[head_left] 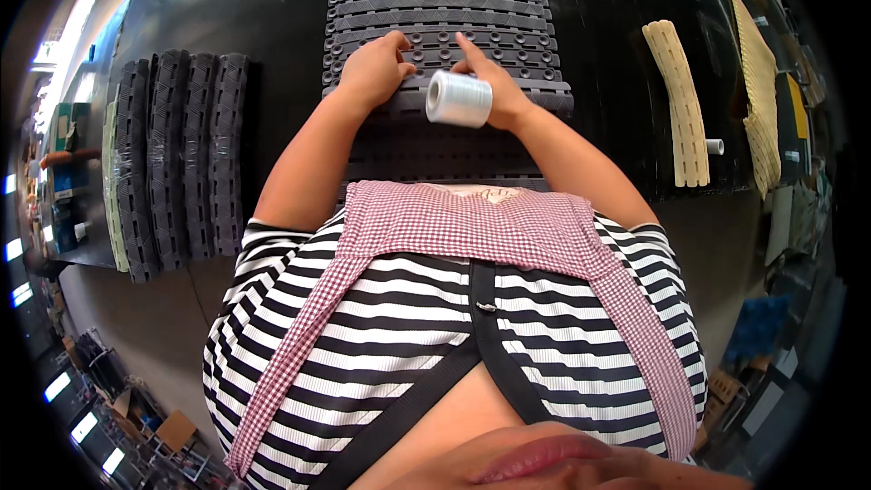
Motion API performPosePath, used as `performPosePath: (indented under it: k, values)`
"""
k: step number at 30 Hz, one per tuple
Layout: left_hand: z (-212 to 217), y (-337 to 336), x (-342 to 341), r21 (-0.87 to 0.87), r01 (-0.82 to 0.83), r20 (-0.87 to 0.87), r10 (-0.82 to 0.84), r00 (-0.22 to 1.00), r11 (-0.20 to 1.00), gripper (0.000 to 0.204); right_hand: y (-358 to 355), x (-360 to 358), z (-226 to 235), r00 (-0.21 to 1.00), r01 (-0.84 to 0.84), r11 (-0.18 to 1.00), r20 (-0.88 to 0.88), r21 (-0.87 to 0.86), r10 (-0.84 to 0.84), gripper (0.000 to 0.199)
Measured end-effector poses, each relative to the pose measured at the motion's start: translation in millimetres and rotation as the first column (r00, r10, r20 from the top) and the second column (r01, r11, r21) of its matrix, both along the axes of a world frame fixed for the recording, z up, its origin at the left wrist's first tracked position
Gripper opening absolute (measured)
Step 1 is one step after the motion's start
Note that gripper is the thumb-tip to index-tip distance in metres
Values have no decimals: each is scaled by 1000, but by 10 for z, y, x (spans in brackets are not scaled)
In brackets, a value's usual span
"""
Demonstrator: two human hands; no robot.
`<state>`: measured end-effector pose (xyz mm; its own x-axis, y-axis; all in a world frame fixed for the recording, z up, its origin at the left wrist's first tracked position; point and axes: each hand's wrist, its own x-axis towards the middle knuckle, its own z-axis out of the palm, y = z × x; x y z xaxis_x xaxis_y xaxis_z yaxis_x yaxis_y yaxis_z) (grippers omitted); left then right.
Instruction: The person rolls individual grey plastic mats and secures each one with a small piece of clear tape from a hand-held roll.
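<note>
Film roll [467, 101], held in the right hand [503, 93] over the grey slats [440, 2], looks light, smooth and firm, best gripped round its barrel; whether the left hand [372, 71] pinches anything is unclear.

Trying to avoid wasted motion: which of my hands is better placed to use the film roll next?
Probably the right hand: the film roll sits against it, apparently held, while the left hand is at the grey strips, apart from the roll.
</note>
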<state>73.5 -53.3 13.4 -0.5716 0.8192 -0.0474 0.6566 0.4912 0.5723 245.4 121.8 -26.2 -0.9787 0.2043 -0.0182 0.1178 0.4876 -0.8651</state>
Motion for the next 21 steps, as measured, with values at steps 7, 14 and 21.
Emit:
performPosePath:
  k: [7, 14, 21]
  values:
    - [-227, -430, 695, 126, 220, -546, -117, 829, 967, 66, 674, -877, 32, 984, 44, 852, -124, -522, -127, 16]
    - [-197, 363, -47, -103, 41, -444, -83, 892, 994, 97, 478, -578, 22, 951, -38, 883, -288, -468, -112, 22]
    - [88, 923, -1023, -223, 189, -135, -222, 966, 956, 76, 414, -699, -120, 887, 80, 873, -433, 482, 157, 39]
